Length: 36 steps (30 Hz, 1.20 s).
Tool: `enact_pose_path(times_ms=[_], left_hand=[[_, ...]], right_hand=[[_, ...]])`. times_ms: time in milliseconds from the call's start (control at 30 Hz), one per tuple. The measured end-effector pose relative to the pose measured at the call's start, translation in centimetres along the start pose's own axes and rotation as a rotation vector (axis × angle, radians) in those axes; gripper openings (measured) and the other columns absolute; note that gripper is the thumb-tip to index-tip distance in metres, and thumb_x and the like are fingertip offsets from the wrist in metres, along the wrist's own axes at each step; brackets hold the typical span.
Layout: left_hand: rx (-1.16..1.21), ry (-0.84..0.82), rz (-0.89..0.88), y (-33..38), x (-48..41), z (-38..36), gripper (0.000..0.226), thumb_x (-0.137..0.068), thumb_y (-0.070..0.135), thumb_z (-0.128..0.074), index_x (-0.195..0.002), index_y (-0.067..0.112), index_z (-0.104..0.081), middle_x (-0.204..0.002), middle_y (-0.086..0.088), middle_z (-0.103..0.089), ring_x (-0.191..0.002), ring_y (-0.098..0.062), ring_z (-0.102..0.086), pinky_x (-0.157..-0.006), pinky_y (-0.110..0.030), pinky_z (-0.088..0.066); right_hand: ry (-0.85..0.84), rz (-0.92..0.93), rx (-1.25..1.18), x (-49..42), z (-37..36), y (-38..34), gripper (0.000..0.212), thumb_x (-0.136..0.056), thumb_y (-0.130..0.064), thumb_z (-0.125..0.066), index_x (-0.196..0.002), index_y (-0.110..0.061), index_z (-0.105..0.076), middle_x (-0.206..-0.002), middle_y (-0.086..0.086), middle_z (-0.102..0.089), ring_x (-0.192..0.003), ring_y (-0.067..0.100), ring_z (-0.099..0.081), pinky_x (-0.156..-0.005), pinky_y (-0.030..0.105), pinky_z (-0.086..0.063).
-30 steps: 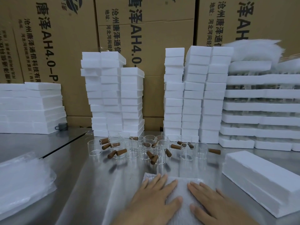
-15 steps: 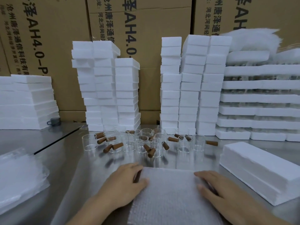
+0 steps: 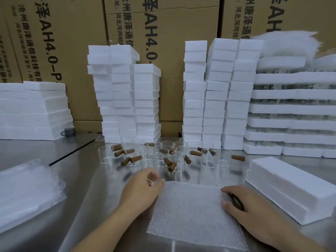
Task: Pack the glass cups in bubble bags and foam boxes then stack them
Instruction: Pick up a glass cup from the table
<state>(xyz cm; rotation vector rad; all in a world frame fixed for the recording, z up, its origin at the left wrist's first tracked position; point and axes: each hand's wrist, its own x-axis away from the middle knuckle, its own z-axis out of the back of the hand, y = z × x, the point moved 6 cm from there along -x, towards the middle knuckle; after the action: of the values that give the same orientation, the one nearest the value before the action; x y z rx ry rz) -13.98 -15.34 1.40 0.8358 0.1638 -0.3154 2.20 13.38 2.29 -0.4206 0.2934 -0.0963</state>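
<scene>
A bubble bag (image 3: pixel 190 211) lies flat on the metal table (image 3: pixel 87 179) right in front of me. My left hand (image 3: pixel 143 190) has its fingers curled at the bag's top left corner and pinches it. My right hand (image 3: pixel 243 204) grips the bag's right edge between thumb and curled fingers, with something dark showing between them. Just beyond the bag stand several clear glass cups (image 3: pixel 163 155) with brown wooden handles. A long white foam box (image 3: pixel 291 188) lies to the right of my right hand.
A pile of bubble bags (image 3: pixel 27 193) lies at the left. Tall stacks of small foam boxes (image 3: pixel 125 97) (image 3: pixel 218 97) rise behind the cups. Foam trays (image 3: pixel 294 110) are stacked at the right, flat foam slabs (image 3: pixel 32 110) at the far left, cardboard cartons (image 3: pixel 163 33) behind.
Both hands lay flat side by side on the bag, then slid apart to its left corner and right edge and curled onto it. More of the bag now shows.
</scene>
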Motion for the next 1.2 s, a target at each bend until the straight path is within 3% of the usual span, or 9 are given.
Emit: enact_pose_path(times_ms=[200, 267, 400, 533, 633, 833, 967, 1067, 1200], left_hand=[[0.24, -0.029, 0.269, 0.8, -4.2, -1.3, 0.034, -0.103, 0.037, -0.059, -0.094, 0.01, -0.078, -0.096, -0.012, -0.08, -0.098, -0.03, -0.076, -0.093, -0.04, -0.059], [0.287, -0.034, 0.337, 1.4, -5.6, -1.8, 0.035, -0.104, 0.031, -0.056, -0.089, 0.006, -0.075, -0.092, -0.015, -0.08, -0.09, -0.034, -0.075, -0.098, -0.046, -0.06], [0.277, -0.096, 0.419, 2.4, -7.3, -3.0, 0.049, -0.101, 0.049, -0.057, -0.092, 0.006, -0.078, -0.079, -0.005, -0.082, -0.074, -0.023, -0.069, -0.081, -0.032, -0.058], [0.315, -0.191, 0.426, 3.2, -7.2, -4.0, 0.025, -0.096, 0.034, -0.074, -0.094, 0.009, -0.071, -0.068, 0.002, -0.076, -0.047, -0.008, -0.061, -0.047, -0.017, -0.04], [0.338, -0.185, 0.413, 3.7, -6.5, -3.9, 0.024, -0.101, 0.03, -0.073, -0.097, 0.007, -0.074, -0.069, -0.002, -0.072, -0.051, -0.012, -0.053, -0.054, -0.021, -0.041], [0.545, -0.084, 0.447, 5.0, -4.7, -2.9, 0.024, -0.099, 0.03, -0.077, -0.102, 0.006, -0.077, -0.084, -0.003, -0.081, -0.061, -0.008, -0.065, -0.055, -0.019, -0.049], [0.649, -0.044, 0.372, 7.0, -1.6, -2.9, 0.034, -0.099, 0.039, -0.076, -0.093, 0.007, -0.083, -0.085, -0.002, -0.08, -0.081, -0.018, -0.064, -0.089, -0.035, -0.051], [0.697, -0.15, 0.285, 8.9, 1.3, -3.7, 0.03, -0.099, 0.044, -0.074, -0.083, 0.02, -0.08, -0.078, 0.01, -0.074, -0.078, -0.011, -0.058, -0.077, -0.032, -0.039], [0.831, -0.165, 0.181, 10.9, 2.9, -4.4, 0.028, -0.098, 0.045, -0.075, -0.103, 0.019, -0.082, -0.09, 0.012, -0.076, -0.088, -0.011, -0.06, -0.073, -0.026, -0.041]], right_hand=[[0.015, 0.018, -0.005, -0.2, 0.1, 0.1, 0.041, -0.101, -0.054, -0.056, -0.139, -0.042, -0.053, -0.134, -0.027, -0.05, -0.126, -0.005, -0.046, -0.107, 0.017, -0.034], [0.016, 0.029, -0.001, -0.2, 0.1, 0.3, 0.039, -0.101, -0.055, -0.056, -0.138, -0.044, -0.053, -0.132, -0.028, -0.05, -0.124, -0.005, -0.047, -0.107, 0.018, -0.035], [0.015, 0.049, 0.001, -0.4, -0.1, 0.6, 0.038, -0.1, -0.056, -0.055, -0.136, -0.043, -0.056, -0.13, -0.029, -0.051, -0.123, -0.006, -0.047, -0.106, 0.018, -0.035], [0.013, 0.057, 0.01, -0.4, -0.3, 0.5, 0.038, -0.101, -0.057, -0.053, -0.136, -0.044, -0.055, -0.13, -0.028, -0.051, -0.122, -0.005, -0.047, -0.103, 0.017, -0.035], [0.002, 0.054, 0.023, -0.5, -0.2, 0.4, 0.037, -0.101, -0.057, -0.053, -0.136, -0.043, -0.056, -0.13, -0.026, -0.052, -0.122, -0.003, -0.048, -0.105, 0.019, -0.037], [0.0, 0.065, 0.004, -0.2, 0.1, 0.2, 0.039, -0.101, -0.058, -0.052, -0.136, -0.043, -0.056, -0.13, -0.029, -0.051, -0.122, -0.005, -0.048, -0.106, 0.019, -0.038], [0.006, 0.07, 0.005, 0.0, 0.5, -0.3, 0.039, -0.102, -0.059, -0.049, -0.138, -0.044, -0.053, -0.132, -0.03, -0.048, -0.122, -0.007, -0.046, -0.105, 0.017, -0.036], [0.041, 0.068, 0.015, 0.1, 0.6, -0.8, 0.036, -0.102, -0.056, -0.051, -0.136, -0.045, -0.053, -0.132, -0.029, -0.047, -0.123, -0.005, -0.045, -0.102, 0.012, -0.033], [0.115, 0.111, -0.028, 0.1, 0.8, -2.3, 0.029, -0.101, -0.052, -0.057, -0.13, -0.047, -0.058, -0.128, -0.033, -0.048, -0.125, -0.007, -0.044, -0.105, 0.011, -0.032]])
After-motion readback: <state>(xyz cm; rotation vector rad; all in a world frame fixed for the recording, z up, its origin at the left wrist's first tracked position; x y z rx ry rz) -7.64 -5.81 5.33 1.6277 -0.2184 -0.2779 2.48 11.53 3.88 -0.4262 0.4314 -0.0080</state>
